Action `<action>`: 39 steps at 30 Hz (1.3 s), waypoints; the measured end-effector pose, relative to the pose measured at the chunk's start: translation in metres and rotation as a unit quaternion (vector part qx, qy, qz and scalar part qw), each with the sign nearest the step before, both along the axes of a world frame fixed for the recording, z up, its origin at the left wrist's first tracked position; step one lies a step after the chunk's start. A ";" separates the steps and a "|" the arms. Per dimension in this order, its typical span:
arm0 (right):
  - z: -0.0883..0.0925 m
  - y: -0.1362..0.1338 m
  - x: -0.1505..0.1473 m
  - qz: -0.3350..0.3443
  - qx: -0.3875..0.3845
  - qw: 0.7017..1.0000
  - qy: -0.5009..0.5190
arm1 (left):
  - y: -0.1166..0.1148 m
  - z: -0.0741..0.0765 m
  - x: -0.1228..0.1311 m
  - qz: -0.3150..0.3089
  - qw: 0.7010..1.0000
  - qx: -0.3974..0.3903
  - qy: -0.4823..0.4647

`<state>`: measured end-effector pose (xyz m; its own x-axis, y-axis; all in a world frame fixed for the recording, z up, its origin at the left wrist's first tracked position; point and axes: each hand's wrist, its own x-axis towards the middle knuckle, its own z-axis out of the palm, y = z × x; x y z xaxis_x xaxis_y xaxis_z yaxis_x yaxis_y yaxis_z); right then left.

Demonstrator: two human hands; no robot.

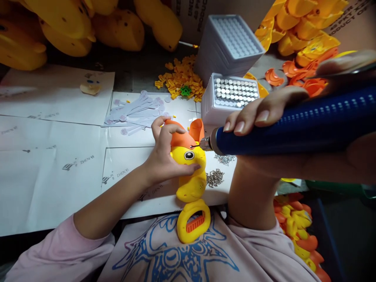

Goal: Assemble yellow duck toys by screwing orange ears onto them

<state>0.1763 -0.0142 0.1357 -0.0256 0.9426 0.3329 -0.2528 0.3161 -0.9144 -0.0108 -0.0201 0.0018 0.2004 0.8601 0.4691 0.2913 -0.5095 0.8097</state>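
Observation:
My left hand (164, 154) is closed around the head of a yellow plastic toy (192, 186) with orange ear-like parts, a printed eye and a ring-shaped handle. The toy lies on its side at the table's near edge, its handle against my shirt. In my right hand (267, 109) is a blue electric screwdriver (293, 121), held level and pointing left. Its thin bit touches a spot at the base of the orange part (180, 135), just above the eye. Whether a screw sits under the tip is too small to tell.
Beside the toy lie two piles of small screws (215, 178). Behind it stand stacked trays (230, 43), one with silvery button-like discs (235, 92), and a heap of small yellow parts (183, 74). White strips (138, 111) lie left. Yellow toy bodies (117, 29) fill the back left.

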 end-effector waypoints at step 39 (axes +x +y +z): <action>-0.076 0.044 0.081 -0.210 -0.044 0.977 0.003 | 0.028 0.035 -0.049 -0.218 0.859 -0.420 -0.198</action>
<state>0.2574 0.0301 0.0598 0.3718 0.8942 0.2495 -0.1224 0.3136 -0.9416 -0.0602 0.0079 0.0367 0.5561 0.8127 -0.1740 -0.1620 0.3113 0.9364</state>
